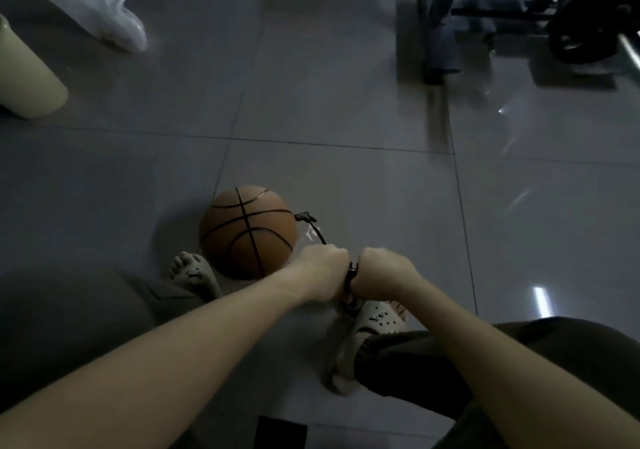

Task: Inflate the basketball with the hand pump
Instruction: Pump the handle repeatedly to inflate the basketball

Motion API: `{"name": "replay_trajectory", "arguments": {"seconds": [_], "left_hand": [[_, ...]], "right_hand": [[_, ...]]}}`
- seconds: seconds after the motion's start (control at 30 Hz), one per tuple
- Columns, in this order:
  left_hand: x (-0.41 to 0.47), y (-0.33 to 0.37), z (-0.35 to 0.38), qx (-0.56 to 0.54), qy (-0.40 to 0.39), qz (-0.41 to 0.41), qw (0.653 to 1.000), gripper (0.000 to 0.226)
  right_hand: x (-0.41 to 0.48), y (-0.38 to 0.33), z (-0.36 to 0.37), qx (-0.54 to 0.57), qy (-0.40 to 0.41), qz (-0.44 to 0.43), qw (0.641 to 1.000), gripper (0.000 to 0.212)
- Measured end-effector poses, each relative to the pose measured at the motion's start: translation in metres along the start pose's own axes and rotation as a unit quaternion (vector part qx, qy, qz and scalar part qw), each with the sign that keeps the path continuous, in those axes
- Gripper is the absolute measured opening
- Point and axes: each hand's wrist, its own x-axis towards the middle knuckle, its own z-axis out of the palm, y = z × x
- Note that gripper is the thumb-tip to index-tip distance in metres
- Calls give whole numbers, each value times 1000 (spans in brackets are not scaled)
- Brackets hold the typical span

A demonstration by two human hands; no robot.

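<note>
- Currently both hands are on the pump (pixel 351 277). The left hand (pixel 323 272) and the right hand (pixel 382 272) each curl round one side of its handle, knuckles up, with the dark shaft showing between them.
- The basketball (pixel 247 232) rests on the floor (pixel 346 102) just ahead of the hands, close against the left foot (pixel 192 272). Nothing else braces it, so a jerk could set it rolling.
- The hose (pixel 320 233) runs from the pump up to a connector (pixel 304 217) at the ball's right side. If the ball rolls or the pump tips, the hose could tug the needle sideways, bending it or pulling it out.
- The pump's base is mostly hidden beside the right foot (pixel 375 317), and I cannot tell whether it is pinned. An off-axis push could make it skid on the glossy tiles.
- Dim light would make a leak at the valve hard to spot.
</note>
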Motion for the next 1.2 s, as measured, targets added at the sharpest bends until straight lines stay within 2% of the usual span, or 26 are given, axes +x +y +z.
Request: {"name": "replay_trajectory", "arguments": {"seconds": [0.13,0.27,0.43,0.53,0.67,0.8,0.87,1.03,1.2], "left_hand": [[14,13,39,8,5,4,1000,19],[21,26,41,2,16,6,1000,13],[-5,27,34,-8,-43,-7,999,12],[-22,24,1,-49,-106,23,993,16],[-43,24,-75,-86,-84,33,992,17],[-47,27,-116,-93,-38,23,995,16],[-39,28,-99,-81,-24,8,996,17],[-10,24,-32,-62,10,16,998,19],[15,22,3,-49,-8,22,999,20]], "right_hand": [[9,21,30,-11,-11,6,1000,21],[2,31,33,-9,-6,23,1000,21],[-26,13,28,-28,-39,12,999,20],[-49,-2,1,-36,-97,6,995,25],[-77,-17,-70,-26,-98,8,995,15],[-91,-20,-107,-1,-50,1,999,12],[-81,-19,-87,-5,-27,13,1000,12],[-39,3,-33,-8,-32,23,999,18],[-6,27,6,12,-26,32,999,20]]}}
